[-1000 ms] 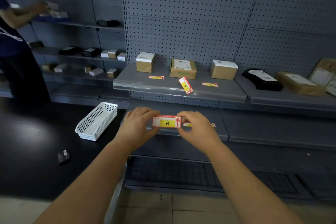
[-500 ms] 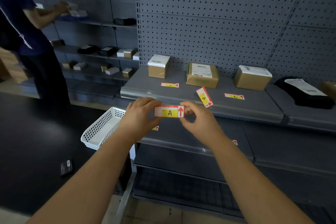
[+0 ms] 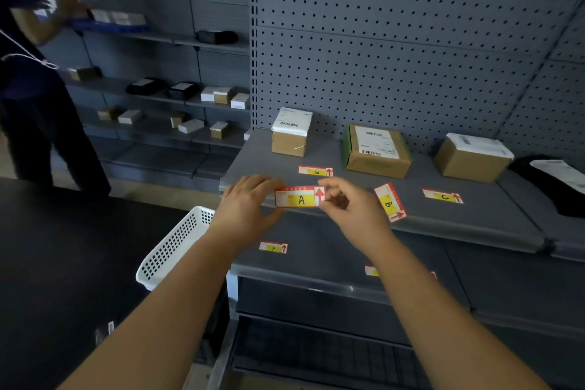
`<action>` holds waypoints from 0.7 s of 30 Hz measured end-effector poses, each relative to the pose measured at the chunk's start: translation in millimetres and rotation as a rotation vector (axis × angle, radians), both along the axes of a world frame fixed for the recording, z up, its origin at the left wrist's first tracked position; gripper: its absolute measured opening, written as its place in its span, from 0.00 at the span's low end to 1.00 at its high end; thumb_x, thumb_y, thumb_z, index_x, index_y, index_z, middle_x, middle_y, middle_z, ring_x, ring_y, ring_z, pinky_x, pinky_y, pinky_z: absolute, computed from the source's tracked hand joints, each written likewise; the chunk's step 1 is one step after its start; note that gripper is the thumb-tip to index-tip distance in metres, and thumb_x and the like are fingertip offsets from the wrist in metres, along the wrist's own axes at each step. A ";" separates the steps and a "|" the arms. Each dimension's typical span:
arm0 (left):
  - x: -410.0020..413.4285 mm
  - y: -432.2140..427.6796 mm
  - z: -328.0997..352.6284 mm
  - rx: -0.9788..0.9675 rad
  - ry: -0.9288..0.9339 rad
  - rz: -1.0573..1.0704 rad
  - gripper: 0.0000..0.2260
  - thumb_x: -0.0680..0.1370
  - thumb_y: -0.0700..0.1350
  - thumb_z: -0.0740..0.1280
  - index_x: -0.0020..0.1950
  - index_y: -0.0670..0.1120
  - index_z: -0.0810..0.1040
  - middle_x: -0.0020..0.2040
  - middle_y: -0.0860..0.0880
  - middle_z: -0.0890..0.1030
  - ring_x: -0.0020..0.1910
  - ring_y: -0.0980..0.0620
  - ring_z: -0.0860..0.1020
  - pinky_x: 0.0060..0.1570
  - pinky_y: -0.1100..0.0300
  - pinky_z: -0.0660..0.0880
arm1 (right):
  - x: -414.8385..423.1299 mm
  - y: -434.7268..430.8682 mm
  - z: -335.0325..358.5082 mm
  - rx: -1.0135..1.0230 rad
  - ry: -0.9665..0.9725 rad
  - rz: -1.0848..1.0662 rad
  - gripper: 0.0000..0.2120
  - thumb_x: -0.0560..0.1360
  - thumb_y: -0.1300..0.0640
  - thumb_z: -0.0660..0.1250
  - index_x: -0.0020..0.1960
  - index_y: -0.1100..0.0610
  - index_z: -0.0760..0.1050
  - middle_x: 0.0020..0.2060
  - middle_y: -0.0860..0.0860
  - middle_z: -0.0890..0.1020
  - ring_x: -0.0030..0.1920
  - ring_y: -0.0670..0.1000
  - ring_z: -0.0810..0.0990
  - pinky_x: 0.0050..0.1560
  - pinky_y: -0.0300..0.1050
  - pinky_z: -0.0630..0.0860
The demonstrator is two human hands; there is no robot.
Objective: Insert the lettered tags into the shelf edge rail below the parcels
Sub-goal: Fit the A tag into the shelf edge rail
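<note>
Whereas a second ago you held the A tag point(image 3: 299, 198) in front of the lower shelf point(image 3: 332, 250), you have now raised it to the left end of the shelf edge rail point(image 3: 474, 236) on the upper shelf. I cannot tell whether it touches the rail. Its long axis runs left to right along the rail. It faces you, with the letter upright and the red arrow at its right end pointing up.

Your forearms reach forward and converge. Your left hand point(image 3: 247, 209) pinches the tag's left end, fingers curled over its top edge. Your right hand point(image 3: 351, 215) pinches the right end between thumb and forefinger.

A white basket point(image 3: 177, 247) sits left of your left forearm, and an F tag point(image 3: 273, 247) lies flat on the lower shelf. Farther off, on the upper shelf, lie a G tag point(image 3: 315, 171), a B tag point(image 3: 390, 202) turned nearly endwise, and a C tag point(image 3: 442, 196). Behind them, three cardboard parcels point(image 3: 375, 150) stand before the pegboard point(image 3: 380, 41).
</note>
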State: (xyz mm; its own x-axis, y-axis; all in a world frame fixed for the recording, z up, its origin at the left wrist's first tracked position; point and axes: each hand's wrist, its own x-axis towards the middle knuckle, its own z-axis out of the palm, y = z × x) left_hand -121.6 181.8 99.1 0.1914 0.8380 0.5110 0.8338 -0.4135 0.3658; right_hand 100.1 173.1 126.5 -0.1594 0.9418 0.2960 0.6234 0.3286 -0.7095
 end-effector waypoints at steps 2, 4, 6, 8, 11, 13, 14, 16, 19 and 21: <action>-12.1 11.9 -5.8 -0.008 0.001 0.008 0.20 0.72 0.52 0.71 0.63 0.53 0.74 0.61 0.51 0.77 0.62 0.48 0.72 0.61 0.45 0.68 | -5.7 10.0 3.9 -0.019 0.007 -0.020 0.14 0.76 0.59 0.68 0.59 0.46 0.76 0.44 0.45 0.78 0.46 0.41 0.76 0.43 0.29 0.69; -21.6 21.2 -12.7 0.000 -0.004 0.018 0.20 0.71 0.50 0.72 0.62 0.51 0.76 0.60 0.49 0.78 0.60 0.45 0.74 0.58 0.45 0.69 | -9.6 19.3 6.2 -0.026 0.018 -0.045 0.14 0.76 0.60 0.68 0.59 0.47 0.76 0.44 0.46 0.78 0.46 0.42 0.76 0.44 0.33 0.70; -27.6 27.2 -19.8 0.010 -0.003 0.004 0.19 0.70 0.49 0.73 0.60 0.50 0.77 0.58 0.48 0.79 0.58 0.44 0.75 0.56 0.44 0.70 | -13.1 24.7 5.9 -0.031 0.033 -0.074 0.15 0.76 0.61 0.68 0.58 0.46 0.76 0.43 0.46 0.78 0.45 0.43 0.77 0.44 0.34 0.71; -30.6 30.8 -25.1 0.013 0.000 -0.007 0.18 0.70 0.48 0.73 0.59 0.49 0.78 0.57 0.47 0.79 0.57 0.43 0.76 0.57 0.43 0.70 | -16.1 27.5 3.6 -0.035 0.047 -0.096 0.15 0.76 0.61 0.68 0.57 0.44 0.76 0.43 0.46 0.79 0.45 0.44 0.77 0.44 0.36 0.73; -30.6 33.2 -33.0 0.013 -0.007 0.008 0.18 0.70 0.48 0.73 0.58 0.48 0.78 0.56 0.46 0.79 0.57 0.43 0.75 0.58 0.43 0.70 | -20.2 30.1 0.7 -0.034 0.048 -0.116 0.15 0.76 0.61 0.69 0.56 0.44 0.77 0.43 0.47 0.79 0.45 0.44 0.77 0.44 0.36 0.73; -29.1 34.1 -40.0 0.021 -0.003 0.019 0.17 0.70 0.50 0.73 0.57 0.48 0.79 0.55 0.47 0.80 0.56 0.43 0.76 0.57 0.44 0.70 | -22.1 30.6 0.3 -0.036 0.023 -0.129 0.14 0.76 0.61 0.69 0.58 0.46 0.77 0.43 0.46 0.79 0.45 0.43 0.77 0.42 0.33 0.71; -28.4 34.8 -43.9 0.027 0.000 0.025 0.17 0.70 0.50 0.73 0.57 0.48 0.79 0.55 0.47 0.80 0.56 0.44 0.76 0.56 0.45 0.70 | -22.5 31.1 0.2 -0.037 0.012 -0.133 0.14 0.76 0.60 0.69 0.58 0.46 0.77 0.44 0.46 0.79 0.45 0.43 0.77 0.42 0.32 0.70; -26.8 37.2 -50.9 0.043 -0.003 0.047 0.17 0.69 0.51 0.74 0.56 0.48 0.79 0.54 0.47 0.80 0.55 0.44 0.76 0.55 0.46 0.70 | -22.5 33.3 -1.1 -0.043 0.017 -0.137 0.14 0.76 0.60 0.69 0.59 0.47 0.77 0.43 0.46 0.78 0.45 0.43 0.77 0.43 0.33 0.71; -23.3 40.4 -57.3 0.071 -0.001 0.080 0.17 0.69 0.54 0.72 0.55 0.47 0.80 0.54 0.47 0.79 0.55 0.44 0.76 0.54 0.47 0.69 | -22.4 36.2 -3.1 -0.052 0.037 -0.140 0.14 0.75 0.61 0.69 0.58 0.47 0.77 0.43 0.46 0.78 0.45 0.45 0.77 0.45 0.36 0.73; -21.4 43.6 -59.2 0.072 0.012 0.093 0.18 0.70 0.56 0.70 0.55 0.48 0.79 0.54 0.48 0.79 0.56 0.45 0.75 0.55 0.48 0.68 | -21.9 37.2 -3.5 -0.046 0.052 -0.134 0.14 0.75 0.61 0.69 0.57 0.46 0.77 0.42 0.46 0.78 0.45 0.45 0.77 0.46 0.36 0.74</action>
